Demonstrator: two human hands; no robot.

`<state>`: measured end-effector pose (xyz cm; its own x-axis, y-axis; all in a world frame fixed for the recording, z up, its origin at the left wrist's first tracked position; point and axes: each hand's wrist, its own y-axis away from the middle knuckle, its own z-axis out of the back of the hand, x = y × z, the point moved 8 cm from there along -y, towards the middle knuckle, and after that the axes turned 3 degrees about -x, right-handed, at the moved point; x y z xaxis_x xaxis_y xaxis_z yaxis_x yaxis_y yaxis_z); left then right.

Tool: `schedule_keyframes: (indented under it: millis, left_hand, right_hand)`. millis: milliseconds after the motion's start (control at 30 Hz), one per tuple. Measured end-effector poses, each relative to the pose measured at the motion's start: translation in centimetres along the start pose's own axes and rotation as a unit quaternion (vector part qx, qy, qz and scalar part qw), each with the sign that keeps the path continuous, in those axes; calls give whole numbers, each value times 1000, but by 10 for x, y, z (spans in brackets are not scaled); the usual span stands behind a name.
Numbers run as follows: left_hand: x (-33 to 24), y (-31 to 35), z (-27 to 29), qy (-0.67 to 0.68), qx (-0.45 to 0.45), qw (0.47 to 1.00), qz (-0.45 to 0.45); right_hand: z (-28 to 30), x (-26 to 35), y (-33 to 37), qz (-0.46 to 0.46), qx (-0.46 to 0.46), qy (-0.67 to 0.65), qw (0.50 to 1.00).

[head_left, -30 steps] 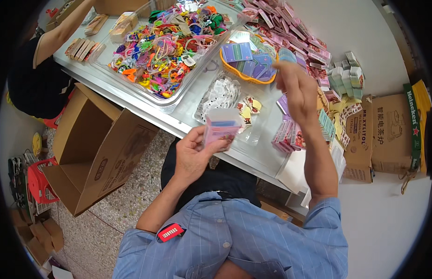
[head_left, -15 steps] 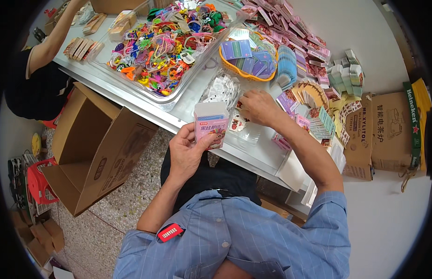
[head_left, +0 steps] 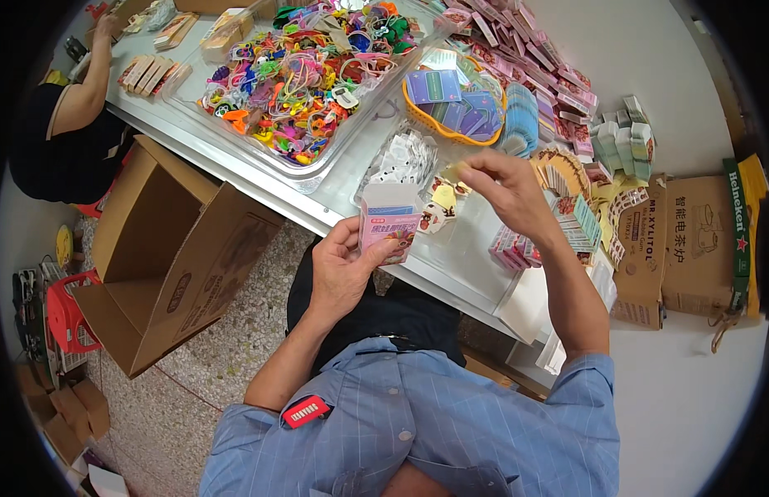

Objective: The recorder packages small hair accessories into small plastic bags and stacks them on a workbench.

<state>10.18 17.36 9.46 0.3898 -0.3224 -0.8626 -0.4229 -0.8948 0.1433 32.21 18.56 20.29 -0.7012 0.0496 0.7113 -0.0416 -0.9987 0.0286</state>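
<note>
My left hand (head_left: 338, 269) is wrapped round a small pink printed carton (head_left: 388, 232), held upright at the table's near edge. Its white top flap stands up, and blue edges show inside the opening. My right hand (head_left: 510, 189) is raised to the right of the carton, thumb and fingers pinching a small pale-yellow piece (head_left: 459, 170) too blurred to name. Beneath that hand lie several yellow and white printed paper pieces (head_left: 442, 197). Just beyond the carton is a heap of small white packets (head_left: 403, 157).
Colourful small toys fill a clear plastic tray (head_left: 331, 170). An orange basket (head_left: 438, 124) holds purple cards. Pink boxes (head_left: 525, 50) are piled at the far right, near fanned blue cards (head_left: 521, 116). An open cardboard box (head_left: 198, 273) stands at left, near another person's arm (head_left: 88, 87).
My right hand has lifted from the table and moved right, pinching a small yellowish piece. The carton in my left hand has shifted slightly right. The other person's arm has moved.
</note>
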Motion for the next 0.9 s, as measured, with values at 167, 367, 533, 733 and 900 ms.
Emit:
schedule_keyframes:
  millis: [167,367,533,733,900]
  left_hand:
    - [3,-1,-10,1,16,1000,-9]
    - [8,6,-8,-60,13,997,-39]
    - [10,12,11,-151,-8,986,-70]
    - [-6,10,23,-45,-27,998,-43]
    - [-13,10,29,-41,-40,997,-52]
  right_hand:
    - [-14,51,19,96,20,-83,992]
    - [-47,62,22,147,180,64,971]
    - [-60,75,15,137,286,174,932]
    - [-36,101,-83,203,11,85,976]
    - [-78,73,-170,325,-40,224,918]
